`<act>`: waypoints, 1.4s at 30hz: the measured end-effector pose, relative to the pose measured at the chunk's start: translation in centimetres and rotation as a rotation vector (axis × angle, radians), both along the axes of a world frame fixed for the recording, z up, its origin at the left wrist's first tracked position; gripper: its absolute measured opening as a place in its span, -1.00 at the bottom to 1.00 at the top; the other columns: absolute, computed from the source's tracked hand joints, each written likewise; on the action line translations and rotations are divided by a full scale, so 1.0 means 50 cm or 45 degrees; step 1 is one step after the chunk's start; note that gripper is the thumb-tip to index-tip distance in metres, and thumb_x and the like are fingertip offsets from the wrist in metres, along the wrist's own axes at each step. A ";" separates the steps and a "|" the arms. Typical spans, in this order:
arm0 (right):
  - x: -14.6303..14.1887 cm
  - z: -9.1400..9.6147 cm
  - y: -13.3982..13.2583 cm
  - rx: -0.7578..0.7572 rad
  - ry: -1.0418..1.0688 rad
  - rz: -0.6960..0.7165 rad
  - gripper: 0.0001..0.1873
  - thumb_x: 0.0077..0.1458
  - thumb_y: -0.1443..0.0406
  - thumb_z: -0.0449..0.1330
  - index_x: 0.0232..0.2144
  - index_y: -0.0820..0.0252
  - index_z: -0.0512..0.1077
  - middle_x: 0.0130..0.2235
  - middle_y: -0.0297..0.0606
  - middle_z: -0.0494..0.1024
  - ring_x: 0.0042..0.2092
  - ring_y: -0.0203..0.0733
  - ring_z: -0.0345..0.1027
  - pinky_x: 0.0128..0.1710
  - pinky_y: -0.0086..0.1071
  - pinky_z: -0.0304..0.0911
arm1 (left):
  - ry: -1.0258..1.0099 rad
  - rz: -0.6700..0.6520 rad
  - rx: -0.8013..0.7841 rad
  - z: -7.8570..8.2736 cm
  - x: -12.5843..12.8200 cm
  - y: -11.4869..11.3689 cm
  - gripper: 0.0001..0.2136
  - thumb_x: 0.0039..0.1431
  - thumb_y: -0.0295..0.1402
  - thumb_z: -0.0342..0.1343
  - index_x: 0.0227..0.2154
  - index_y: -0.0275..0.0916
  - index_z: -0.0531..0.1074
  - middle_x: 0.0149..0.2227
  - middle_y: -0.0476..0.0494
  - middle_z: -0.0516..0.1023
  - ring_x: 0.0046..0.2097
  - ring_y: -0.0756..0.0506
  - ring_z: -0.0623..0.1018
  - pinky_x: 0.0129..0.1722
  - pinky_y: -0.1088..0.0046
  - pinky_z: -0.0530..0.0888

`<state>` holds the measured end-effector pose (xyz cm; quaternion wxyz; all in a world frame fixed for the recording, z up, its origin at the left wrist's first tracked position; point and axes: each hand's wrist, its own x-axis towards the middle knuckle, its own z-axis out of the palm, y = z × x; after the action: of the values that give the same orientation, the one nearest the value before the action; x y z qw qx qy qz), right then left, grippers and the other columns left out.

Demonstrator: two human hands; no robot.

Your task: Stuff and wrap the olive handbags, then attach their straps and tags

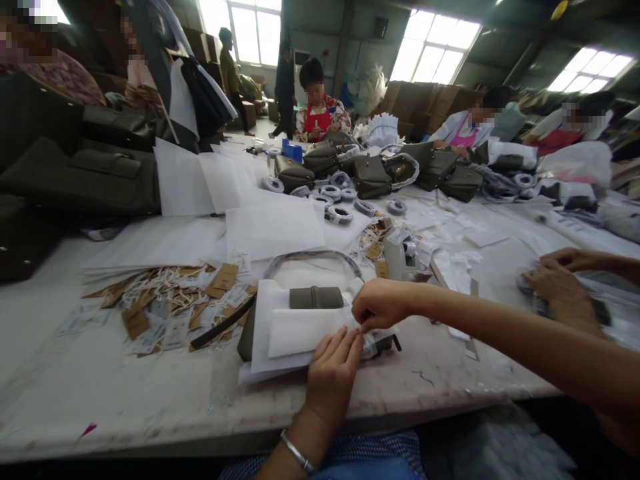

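From the head camera, an olive handbag (pixel 316 297) lay flat near the table (pixel 125 393) edge, mostly covered by a white wrapping sheet (pixel 295 333). The left hand (pixel 333 373) rested at the bag's 6 o'clock, fingers stretched flat on the sheet and gripping nothing. The right hand (pixel 380 303) sat at 3 o'clock, fingers pinched narrow on the sheet's edge. The wrapped handle (pixel 313 257) arched at 12 o'clock, and a black strap (pixel 223 323) lay at 9 o'clock, touching a scatter of brown tags (pixel 165 300). A grey tool (pixel 400 250) stood near 1 o'clock. A co-worker's hands (pixel 560 287) worked well apart at 3 o'clock, and more handbags (pixel 370 175) and coiled straps (pixel 340 200) crowded the far table.
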<state>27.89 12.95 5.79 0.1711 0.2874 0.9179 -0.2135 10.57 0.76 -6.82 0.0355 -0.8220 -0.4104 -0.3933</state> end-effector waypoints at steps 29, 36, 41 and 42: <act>-0.082 -0.022 0.084 0.101 -0.334 0.241 -0.76 -0.10 0.07 0.45 -0.45 0.07 0.60 -0.52 -0.45 0.56 -0.55 -0.35 0.18 -0.51 -0.41 -0.14 | -0.064 -0.045 0.084 -0.001 -0.001 0.000 -0.78 0.39 -0.45 -0.05 -0.13 -0.19 0.51 -0.07 -0.06 0.65 0.03 -0.13 0.60 0.02 0.35 0.52; -0.045 -0.048 0.101 -0.022 -0.131 -0.014 -0.64 -0.17 -0.02 0.46 -0.43 0.08 0.59 -0.49 -0.47 0.57 -0.51 -0.37 0.25 -0.50 -0.44 -0.10 | -0.061 -0.028 0.080 -0.005 0.003 0.001 -0.81 0.37 -0.45 -0.02 -0.12 -0.18 0.50 -0.06 -0.07 0.65 0.04 -0.12 0.59 0.03 0.36 0.49; -0.037 -0.056 0.111 -0.105 -0.056 -0.099 -0.58 -0.15 -0.05 0.44 -0.43 0.17 0.58 -0.50 -0.46 0.54 -0.51 -0.38 0.24 -0.48 -0.46 -0.03 | -0.042 -0.040 0.061 -0.006 0.003 0.000 -0.82 0.37 -0.45 0.00 -0.13 -0.18 0.50 -0.05 -0.05 0.64 0.05 -0.12 0.58 0.03 0.35 0.48; -0.036 -0.056 0.114 -0.122 -0.043 -0.097 -0.57 -0.13 -0.05 0.43 -0.43 0.18 0.58 -0.51 -0.46 0.53 -0.50 -0.38 0.25 -0.47 -0.46 -0.01 | -0.040 -0.042 0.057 -0.006 0.003 0.000 -0.83 0.36 -0.45 0.01 -0.13 -0.17 0.49 -0.05 -0.04 0.64 0.05 -0.12 0.58 0.03 0.34 0.48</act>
<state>26.09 18.63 2.98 0.1920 0.3171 0.8920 -0.2586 10.74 0.77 -7.10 0.0409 -0.8214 -0.3884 -0.4156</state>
